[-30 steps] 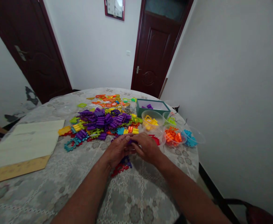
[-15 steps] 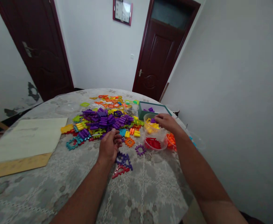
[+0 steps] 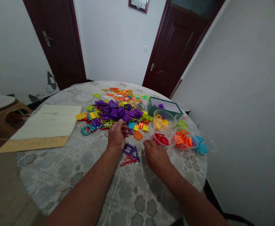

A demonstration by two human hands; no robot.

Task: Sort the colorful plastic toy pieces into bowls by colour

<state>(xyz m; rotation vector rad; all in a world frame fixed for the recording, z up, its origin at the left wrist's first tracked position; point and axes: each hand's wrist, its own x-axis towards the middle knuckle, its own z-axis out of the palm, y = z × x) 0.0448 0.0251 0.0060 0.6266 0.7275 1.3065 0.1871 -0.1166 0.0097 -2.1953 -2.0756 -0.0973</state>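
Observation:
My left hand (image 3: 117,135) rests at the near edge of the purple pile (image 3: 117,112), fingers loosely curled and apart, with nothing visible in them. Just right of its wrist lie purple lattice pieces (image 3: 131,150) and a red triangular building piece (image 3: 128,160). My right hand (image 3: 156,156) is low over the table with its fingertips closed downward, covering the spot where a purple ring-shaped piece lay; the piece itself is hidden. An orange gear-shaped piece (image 3: 137,135) lies between the hands. Beside the right hand stands a clear tub of red pieces (image 3: 161,139).
More clear tubs hold yellow (image 3: 161,123), orange (image 3: 184,138), blue (image 3: 200,145) and green pieces (image 3: 183,123). A green-rimmed box (image 3: 164,106) with purple pieces stands behind them. Orange flat pieces (image 3: 121,94) lie at the back. Paper sheets (image 3: 49,121) lie at left.
My right hand has left the yellow tub, letting go of a purple piece there, and come down toward me onto the purple ring. My left hand stays by the pile. The view has shifted.

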